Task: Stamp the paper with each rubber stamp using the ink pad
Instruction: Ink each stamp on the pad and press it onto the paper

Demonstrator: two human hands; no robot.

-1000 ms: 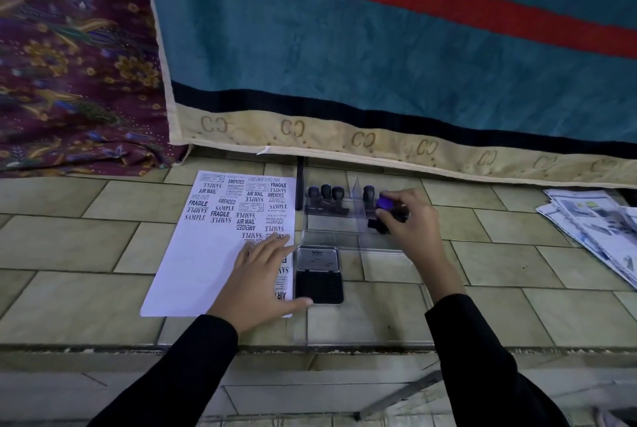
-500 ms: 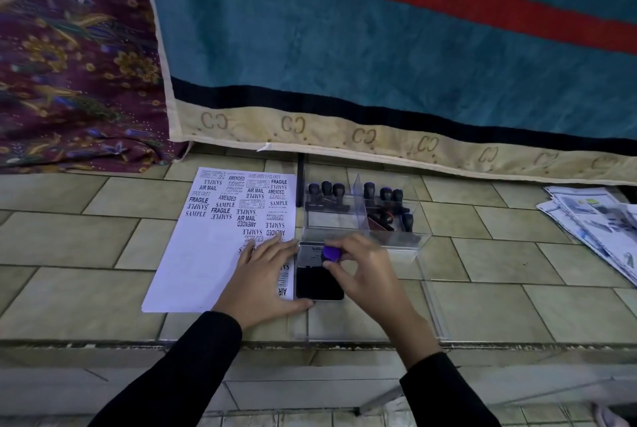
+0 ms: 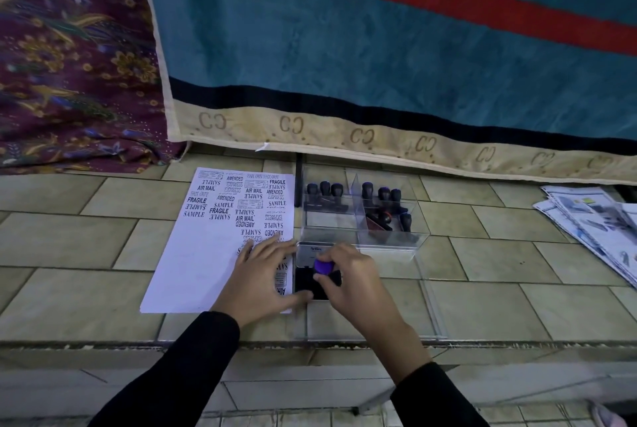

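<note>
1. Patterned purple cloth (image 3: 69,58): upper left of the frame, lying on the tiled surface (image 3: 69,240).

2. Paper (image 3: 203,254): white sheet, left of centre, flat on the tiles. Its upper and right parts are covered with black imprints (SAMPLE, FRAGILE, AIR MAIL, AMENDED); the lower left is blank.

3. Left hand (image 3: 262,283): reached up from the lower left in a black sleeve and laid palm down on the paper's lower right corner. The fingers are straight and spread, nothing is grasped, and the thumb is stretched toward the near edge of the ink pad.

4. Ink pad (image 3: 305,280): just right of the paper, at centre, its lid folded back.

5. Rubber stamp (image 3: 323,266): purple-capped, set on the black pad surface.

6. Right hand (image 3: 360,285): brought in from the lower right, with fingertips and thumb curled and pinched round the stamp.

7. Clear box (image 3: 389,241): just above the ink pad. Dark-handled stamps are held upright in its left compartment (image 3: 325,190) and right compartment (image 3: 384,195).

8. Teal blanket (image 3: 379,58): upper frame, red-striped.

9. Newspapers (image 3: 593,223): right edge, stacked.
</note>
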